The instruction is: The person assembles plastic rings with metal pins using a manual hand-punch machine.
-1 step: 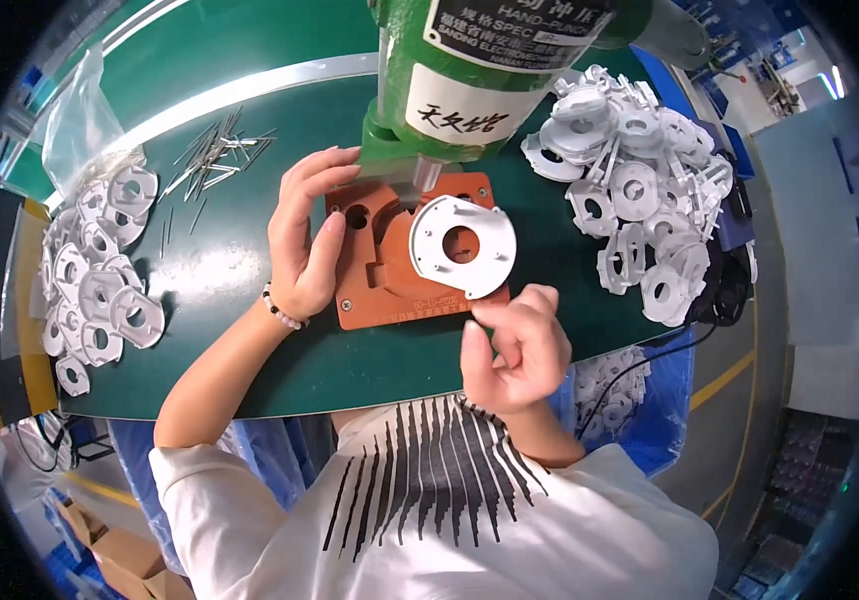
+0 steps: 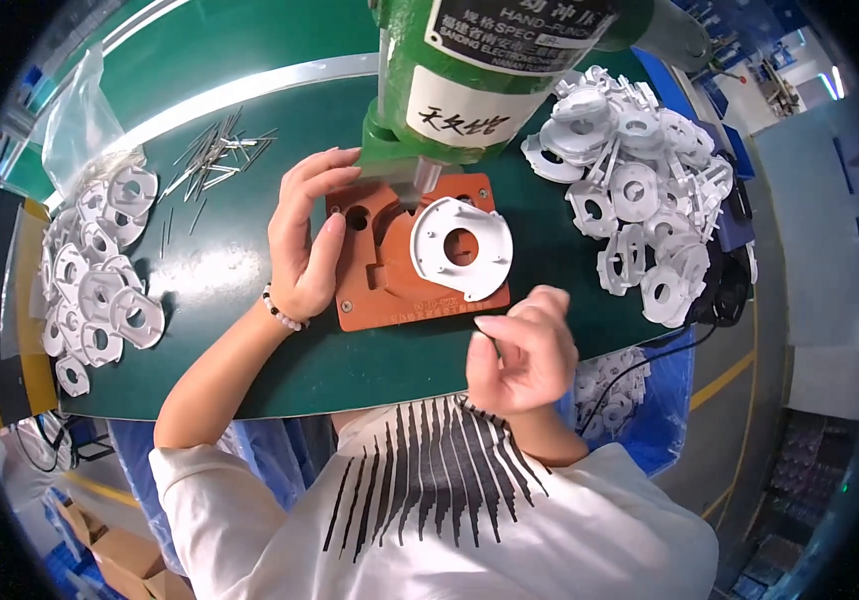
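Observation:
An orange fixture block (image 2: 360, 300) with cut recesses lies on the green table beneath the press. On its right half rests a white plastic round part (image 2: 495, 240) with a large centre hole and small posts. My left hand (image 2: 305, 235) lies along the block's left edge, touching it, with thumb and fingers apart. Just off the block's lower right corner, my right hand (image 2: 525, 355) hovers with loosely curled fingers, and a gap shows between thumb and forefinger. Nothing shows in its grasp. Above the block stands the green hand press (image 2: 395, 110), its metal ram (image 2: 428, 175) over the far edge.
Piled white parts (image 2: 640, 190) lie at the right, and more white parts (image 2: 100, 290) at the left. Thin metal pins (image 2: 215, 160) are scattered at the back left. Below the table's right edge, a blue-lined bin (image 2: 665, 410) holds white parts. A black cable (image 2: 650, 352) hangs nearby.
My right hand has moved slightly right, away from the white part. The white part has shifted very slightly on the block. My left hand has stayed in place.

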Demonstrator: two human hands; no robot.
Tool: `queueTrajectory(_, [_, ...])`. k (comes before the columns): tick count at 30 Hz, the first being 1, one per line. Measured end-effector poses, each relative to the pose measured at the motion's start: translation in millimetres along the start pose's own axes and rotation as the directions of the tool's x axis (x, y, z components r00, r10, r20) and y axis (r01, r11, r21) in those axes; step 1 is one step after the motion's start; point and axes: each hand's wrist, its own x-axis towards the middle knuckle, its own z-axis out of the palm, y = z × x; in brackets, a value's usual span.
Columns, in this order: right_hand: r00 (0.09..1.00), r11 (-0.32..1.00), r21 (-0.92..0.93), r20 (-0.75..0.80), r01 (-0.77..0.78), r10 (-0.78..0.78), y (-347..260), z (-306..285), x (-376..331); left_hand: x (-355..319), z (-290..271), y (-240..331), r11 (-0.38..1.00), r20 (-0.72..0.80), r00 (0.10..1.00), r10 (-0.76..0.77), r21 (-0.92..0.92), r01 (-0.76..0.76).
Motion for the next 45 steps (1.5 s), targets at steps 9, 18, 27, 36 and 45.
queueTrajectory(9, [0.810,0.985,0.174,0.580,-0.018,-0.087,37,-19,49,-1,-2,4,0.998,0.066,0.997,-0.039,-0.038,0.041])
queueTrajectory(18, [0.842,0.991,-0.087,0.538,0.103,-0.040,20,-4,52,4,-3,5,0.997,0.087,0.995,0.041,-0.074,-0.035])
queueTrajectory(27, [0.867,0.994,0.037,0.486,0.105,-0.110,32,9,52,4,-4,3,0.997,0.091,0.995,0.043,-0.063,-0.037])
queueTrajectory(36, [0.871,0.988,0.133,0.471,0.084,-0.138,36,11,57,3,-6,4,0.998,0.071,0.996,0.050,-0.045,-0.047])
queueTrajectory(45, [0.817,0.986,-0.039,0.566,0.160,-0.110,25,15,55,4,-1,4,0.995,0.026,0.998,0.066,-0.077,-0.063])
